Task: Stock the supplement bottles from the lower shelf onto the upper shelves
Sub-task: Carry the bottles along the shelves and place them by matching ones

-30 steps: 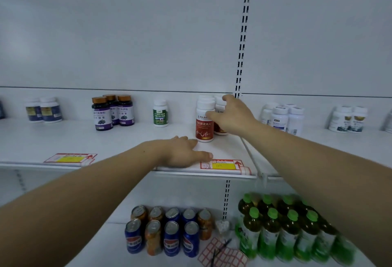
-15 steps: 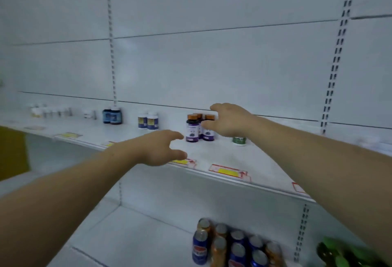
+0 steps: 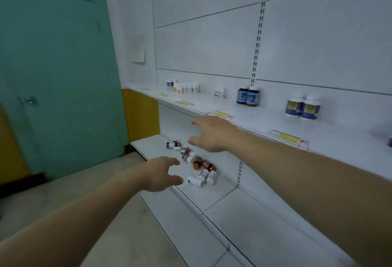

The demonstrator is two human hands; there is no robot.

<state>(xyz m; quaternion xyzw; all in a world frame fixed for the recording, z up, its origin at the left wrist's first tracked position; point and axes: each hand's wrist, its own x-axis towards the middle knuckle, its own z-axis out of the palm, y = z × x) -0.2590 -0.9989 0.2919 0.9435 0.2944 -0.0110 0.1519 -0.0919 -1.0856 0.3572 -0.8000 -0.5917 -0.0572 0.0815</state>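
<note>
Several supplement bottles [image 3: 198,166] lie tipped in a loose pile on the lower shelf [image 3: 222,209], some white, some brown with orange caps. My left hand [image 3: 164,173] hovers just left of the pile, fingers spread, holding nothing. My right hand [image 3: 210,134] reaches out above the pile, under the front edge of the upper shelf [image 3: 331,139], fingers relaxed and empty. On the upper shelf stand two blue-labelled bottles [image 3: 302,107] and two dark bottles [image 3: 248,97].
More small bottles [image 3: 184,87] stand at the upper shelf's far left. Yellow price tags [image 3: 286,137] line its front edge. A teal wall [image 3: 57,65] and a yellow panel [image 3: 141,114] close off the left; beige floor [image 3: 74,192] lies below.
My view has swung left and down to the lower shelf's bottle pile. My right hand has left the upper-shelf bottles, and both hands now reach toward the pile.
</note>
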